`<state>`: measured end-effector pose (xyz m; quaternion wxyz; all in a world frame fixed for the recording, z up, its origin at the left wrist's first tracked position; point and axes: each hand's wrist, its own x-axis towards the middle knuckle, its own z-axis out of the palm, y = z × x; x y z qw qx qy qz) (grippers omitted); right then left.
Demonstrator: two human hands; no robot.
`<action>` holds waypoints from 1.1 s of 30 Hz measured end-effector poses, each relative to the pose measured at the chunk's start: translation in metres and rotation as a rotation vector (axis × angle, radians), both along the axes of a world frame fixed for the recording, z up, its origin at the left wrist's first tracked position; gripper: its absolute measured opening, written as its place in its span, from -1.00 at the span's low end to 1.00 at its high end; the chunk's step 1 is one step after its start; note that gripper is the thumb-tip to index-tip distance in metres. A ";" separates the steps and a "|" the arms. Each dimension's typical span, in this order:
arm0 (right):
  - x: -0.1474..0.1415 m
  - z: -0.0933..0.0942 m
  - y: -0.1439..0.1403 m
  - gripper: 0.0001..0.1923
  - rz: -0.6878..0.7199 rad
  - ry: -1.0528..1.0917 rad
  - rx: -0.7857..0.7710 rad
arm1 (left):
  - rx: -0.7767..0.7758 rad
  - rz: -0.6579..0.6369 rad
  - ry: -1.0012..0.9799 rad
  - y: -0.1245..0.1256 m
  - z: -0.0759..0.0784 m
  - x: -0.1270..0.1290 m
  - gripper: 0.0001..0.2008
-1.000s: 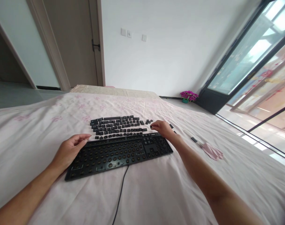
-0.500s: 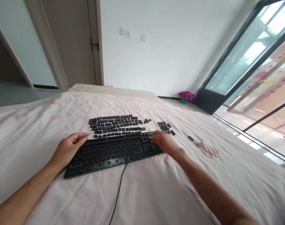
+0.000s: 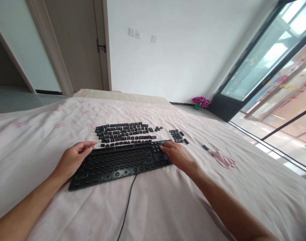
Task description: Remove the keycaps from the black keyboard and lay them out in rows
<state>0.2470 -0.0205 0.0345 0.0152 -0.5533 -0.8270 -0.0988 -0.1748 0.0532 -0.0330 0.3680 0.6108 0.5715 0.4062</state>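
Two hands on the black plastic keyboard frame (image 3: 122,164), keys off, on bed sheet: left hand (image 3: 73,160) open, steadying left end; right hand (image 3: 176,154) presses flat on numpad area, grip not visible. Loose black keycaps (image 3: 124,133) lie just behind. Step, I judge: refitting caps; next needs exact alignment w/ socket.

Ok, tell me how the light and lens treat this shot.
Head view: daylight floods from the window, which is blown out; soft, faint shadows under the hands on the keyboard; wide-lens warp bends the door frame and tilts the room; loose keycaps too small to read.
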 end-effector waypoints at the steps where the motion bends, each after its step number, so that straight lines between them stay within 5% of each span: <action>1: 0.001 -0.001 0.000 -0.77 0.000 -0.006 -0.002 | 0.001 0.002 -0.002 0.000 0.000 0.000 -0.54; 18: 0.001 0.002 -0.001 -0.77 -0.015 0.017 -0.029 | 0.022 -0.001 0.019 0.000 0.002 0.001 -0.54; 27: 0.008 0.001 0.001 -0.77 0.127 -0.139 -0.005 | 0.022 -0.008 0.004 0.002 -0.003 -0.002 -0.53; 33: -0.001 -0.002 -0.008 -0.73 0.046 -0.179 0.005 | 0.031 -0.007 0.019 0.001 -0.002 -0.001 -0.55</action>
